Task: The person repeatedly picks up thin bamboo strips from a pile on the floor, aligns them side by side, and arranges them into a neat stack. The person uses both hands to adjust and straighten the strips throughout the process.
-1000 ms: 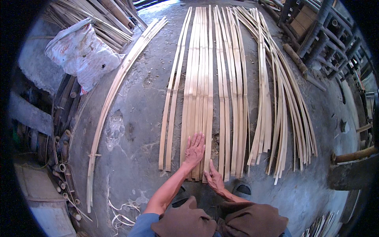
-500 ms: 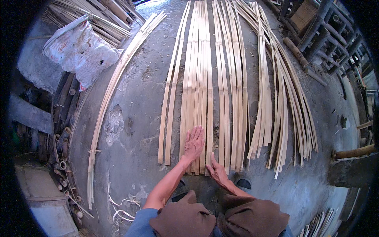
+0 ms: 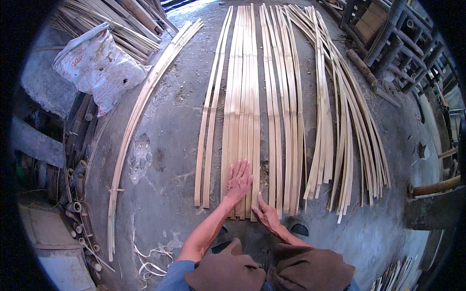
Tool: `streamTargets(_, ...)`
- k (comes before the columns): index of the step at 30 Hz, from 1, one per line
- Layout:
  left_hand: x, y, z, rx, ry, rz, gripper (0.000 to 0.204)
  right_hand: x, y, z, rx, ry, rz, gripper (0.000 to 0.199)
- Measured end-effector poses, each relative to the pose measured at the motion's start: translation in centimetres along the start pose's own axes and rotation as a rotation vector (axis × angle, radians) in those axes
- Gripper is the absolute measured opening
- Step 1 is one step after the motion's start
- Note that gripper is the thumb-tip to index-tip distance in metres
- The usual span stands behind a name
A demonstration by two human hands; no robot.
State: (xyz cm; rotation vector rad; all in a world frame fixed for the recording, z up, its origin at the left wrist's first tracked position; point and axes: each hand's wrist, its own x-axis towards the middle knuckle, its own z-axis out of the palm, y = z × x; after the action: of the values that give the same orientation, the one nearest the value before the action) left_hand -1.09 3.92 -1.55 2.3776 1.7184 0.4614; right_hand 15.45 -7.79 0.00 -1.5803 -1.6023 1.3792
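Observation:
Long pale bamboo strips lie side by side on the floor, running away from me. My left hand (image 3: 239, 182) rests flat on the tightly set middle group of strips (image 3: 238, 140), fingers together and stretched forward. Beside the near end of that group's rightmost strip (image 3: 256, 160), my right hand (image 3: 267, 216) touches its edge. The right thumb points up along the strip, apart from the fingers, which reach left toward the strip's end. Two separate strips (image 3: 207, 165) lie left of the group, and several looser strips (image 3: 286, 145) lie to its right.
A fanned heap of strips (image 3: 366, 140) lies farther right. A tied bundle (image 3: 127, 131) stretches along the left, near a white sack (image 3: 99, 68) and bamboo poles (image 3: 77, 213). Curled shavings (image 3: 148, 264) lie near my left side; a dark pole rack (image 3: 393, 48) stands at the far right.
The whole view has shifted slightly, so the floor and strips sit a little lower. Both hands keep nearly the same places on the strips.

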Motion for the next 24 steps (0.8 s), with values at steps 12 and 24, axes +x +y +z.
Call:
streamTargets(12, 0.4, -4.9, -0.9, 0.006, 0.310, -0.264, 0.052, -0.5, 0.4, -1.1, 0.183, -0.029, 0.234, 0.056)
streamTargets(24, 2.5, -9.4, -3.8, 0.085, 0.137, -0.522, 0.039, 1.3, -0.3, -4.2, -0.312, 0.296, -0.241, 0.044)
